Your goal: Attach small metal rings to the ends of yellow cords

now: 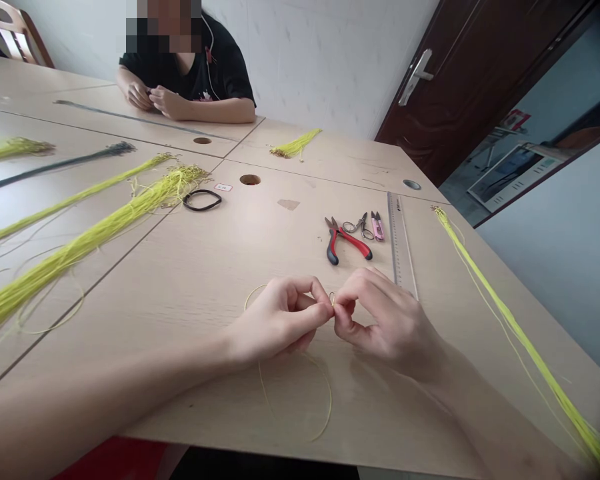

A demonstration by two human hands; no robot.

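Near the table's front middle, my left hand (285, 317) and my right hand (387, 323) meet at the fingertips. Both pinch a thin yellow cord (331, 400), and a small loop of it sticks up between the fingertips. The rest of the cord curves out behind my left hand and hangs in a wide loop below it on the table. Just beyond my hands lie red-and-black pliers (347, 241), small metal scissors (360, 228) and pink snips (377, 227). A clear ruler (403, 247) lies beyond my right hand, partly hidden by it.
Bundles of yellow cord lie at the left (90, 227), far middle (296, 145) and right (510, 320) of the table (205, 400). Dark cords (55, 167) and a black band (203, 200) are at the left. A person (195, 87) sits across the table.
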